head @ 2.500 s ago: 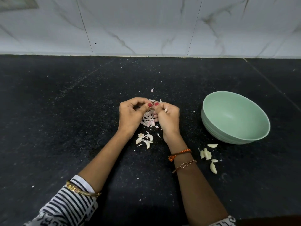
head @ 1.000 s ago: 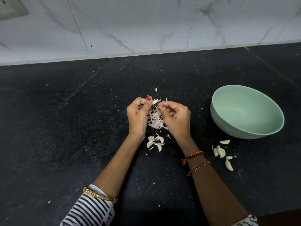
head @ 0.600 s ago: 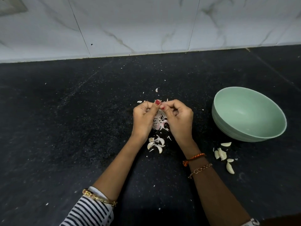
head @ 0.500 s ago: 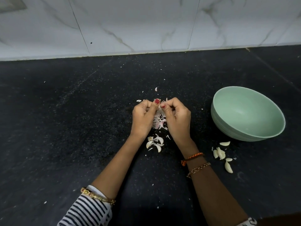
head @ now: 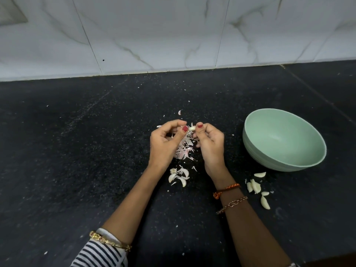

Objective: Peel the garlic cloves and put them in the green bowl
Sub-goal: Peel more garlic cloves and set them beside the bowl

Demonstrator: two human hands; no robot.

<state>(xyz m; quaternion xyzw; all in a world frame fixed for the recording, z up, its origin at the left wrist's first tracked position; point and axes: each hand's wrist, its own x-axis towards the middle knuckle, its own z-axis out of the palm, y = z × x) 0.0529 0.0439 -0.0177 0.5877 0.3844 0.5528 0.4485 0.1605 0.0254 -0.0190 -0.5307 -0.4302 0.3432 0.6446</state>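
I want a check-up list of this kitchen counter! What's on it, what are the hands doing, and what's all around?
Surface: black speckled counter, dotted with tiny white flecks.
Job's things: green bowl on the right, looks empty; one garlic clove held between both hands; loose cloves lying in front of the bowl.
Clutter: pile of pinkish peels under the hands; more whitish pieces nearer the person.
Grippers: left hand and right hand both pinch the clove with their fingers.
Cables: nothing seen.
Surroundings: white marble-look wall tiles behind the counter.
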